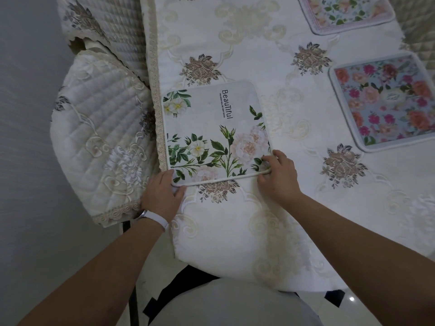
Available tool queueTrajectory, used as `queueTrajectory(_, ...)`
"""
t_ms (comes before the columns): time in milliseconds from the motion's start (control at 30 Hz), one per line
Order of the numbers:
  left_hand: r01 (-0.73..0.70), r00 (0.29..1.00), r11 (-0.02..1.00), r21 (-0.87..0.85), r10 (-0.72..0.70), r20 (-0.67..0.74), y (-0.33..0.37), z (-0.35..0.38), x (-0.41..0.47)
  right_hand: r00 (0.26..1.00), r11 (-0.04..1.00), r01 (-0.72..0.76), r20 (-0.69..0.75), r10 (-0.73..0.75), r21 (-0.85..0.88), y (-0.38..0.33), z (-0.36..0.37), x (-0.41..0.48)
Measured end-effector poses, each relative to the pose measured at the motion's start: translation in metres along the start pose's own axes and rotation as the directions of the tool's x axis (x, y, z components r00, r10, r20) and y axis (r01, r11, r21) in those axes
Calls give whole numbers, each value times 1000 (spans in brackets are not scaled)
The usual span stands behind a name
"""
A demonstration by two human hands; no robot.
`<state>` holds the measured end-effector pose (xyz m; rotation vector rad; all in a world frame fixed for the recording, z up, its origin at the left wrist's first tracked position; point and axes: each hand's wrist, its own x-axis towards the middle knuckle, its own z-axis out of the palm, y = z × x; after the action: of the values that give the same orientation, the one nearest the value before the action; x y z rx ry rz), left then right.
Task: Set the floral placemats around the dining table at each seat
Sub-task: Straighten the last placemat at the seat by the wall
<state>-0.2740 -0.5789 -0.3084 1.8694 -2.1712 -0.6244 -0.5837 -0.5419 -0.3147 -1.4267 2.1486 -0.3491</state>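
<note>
A white placemat [211,123] printed with green leaves, pale flowers and the word "Beautiful" lies flat by the table's left edge, in front of a chair. My left hand [162,194] pinches its near left corner. My right hand [279,175] pinches its near right corner. A blue placemat with pink and orange roses [386,102] lies at the right side of the table. A pale placemat with a pink border [343,12] sits at the far right, partly cut off by the frame.
The dining table [247,231] wears a cream embroidered cloth with lace trim. A quilted, lace-edged chair [98,147] stands at the left, another chair [103,22] behind it. A quilted chair back [419,31] shows at the far right.
</note>
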Motion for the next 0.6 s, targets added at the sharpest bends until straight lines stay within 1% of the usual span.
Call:
queueTrajectory(133, 94, 995, 993, -66, -92, 35, 9, -3, 0, 1000, 1000, -7, 6, 7, -9, -2, -2, 0)
queueTrajectory(233, 116, 992, 990, -81, -112, 52, 15, -7, -1, 999, 999, 0, 52, 2, -40, -4, -7, 1)
queueTrajectory(300, 125, 991, 989, -83, -120, 57, 19, -11, -1, 998, 996, 38, 61, -33, -77, -6, -12, 1)
queueTrajectory(367, 138, 989, 986, -93, -131, 76, 25, -17, 2, 997, 990, 76, 29, -73, -117, -9, -19, 3)
queueTrajectory(433, 160, 984, 976, -147, -145, 108, 33, -28, 8, 993, 980, 115, 20, -114, -165, -14, -29, 5)
queueTrajectory(500, 128, 987, 980, -154, -111, 114, 41, -41, 12, 988, 968, 156, 50, -149, -195, -20, -40, 9)
queueTrajectory(600, -2, 997, 1000, -12, 3, 76, 53, -61, 6, 968, 940, 249, 77, -238, -231, -28, -58, 13)
